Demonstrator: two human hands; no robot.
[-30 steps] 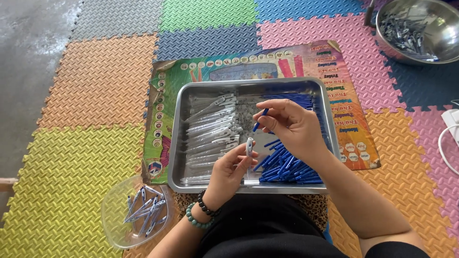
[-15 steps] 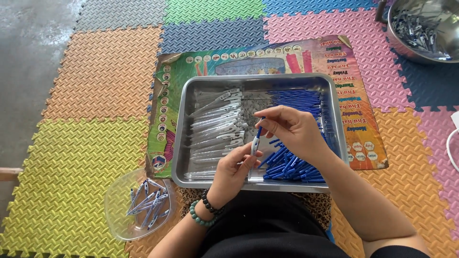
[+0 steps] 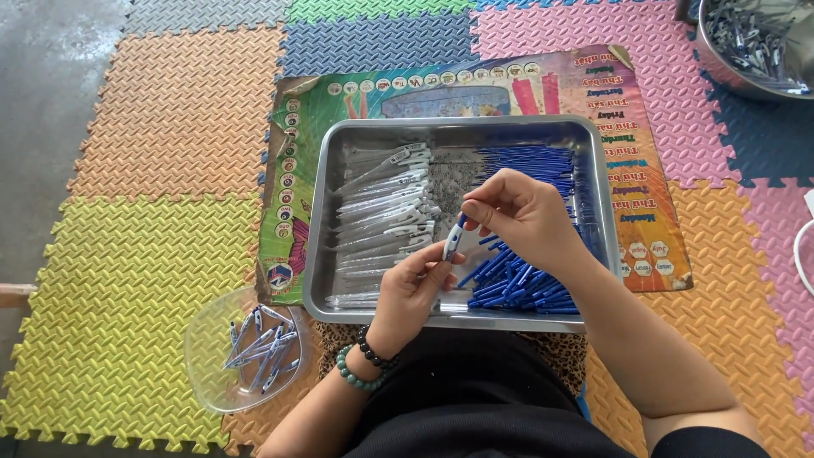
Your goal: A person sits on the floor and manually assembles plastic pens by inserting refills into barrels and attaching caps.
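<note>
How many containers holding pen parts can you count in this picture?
3. A steel tray in front of the person, a clear plastic bowl at lower left, and a metal bowl at upper right, partly cut off.

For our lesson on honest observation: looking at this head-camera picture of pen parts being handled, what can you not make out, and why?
Head view only:
- Metal bowl, top right: cut off by the frame edge; its contents are too small to identify.
- White item, right edge: mostly out of frame.
- Pen piece: its ends are covered by left hand and right hand.
- Tray floor under both hands: hidden.
- Clear dish pieces: too small to tell apart.
</note>
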